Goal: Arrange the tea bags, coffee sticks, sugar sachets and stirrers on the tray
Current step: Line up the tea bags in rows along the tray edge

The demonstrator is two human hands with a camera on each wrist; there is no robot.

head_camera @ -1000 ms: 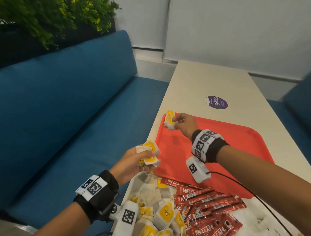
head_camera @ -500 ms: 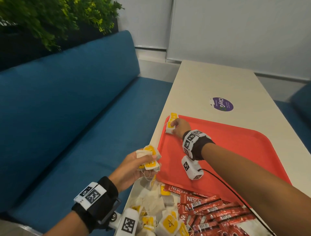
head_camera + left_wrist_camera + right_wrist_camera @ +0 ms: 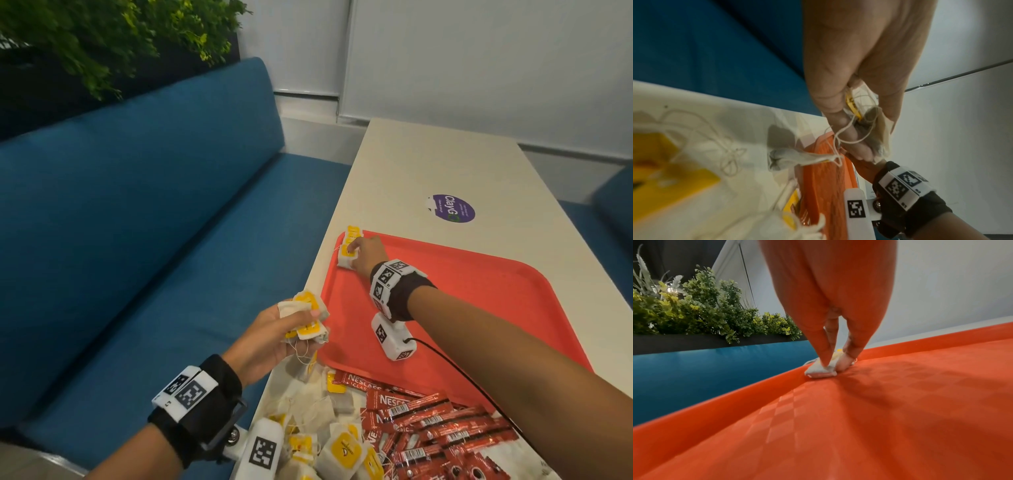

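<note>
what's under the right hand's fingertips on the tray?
The right hand presses tea bags into the far left corner of the red tray. A white bag and yellow tags show; the fingers cover the rest, so the count is unclear.

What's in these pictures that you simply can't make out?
- Head view: how many tea bags sit in the tray corner; the right hand covers them.
- Head view: the coffee sticks run off the bottom edge.
- Left wrist view: how many tea bags the left hand grips; its fingers hide them.
</note>
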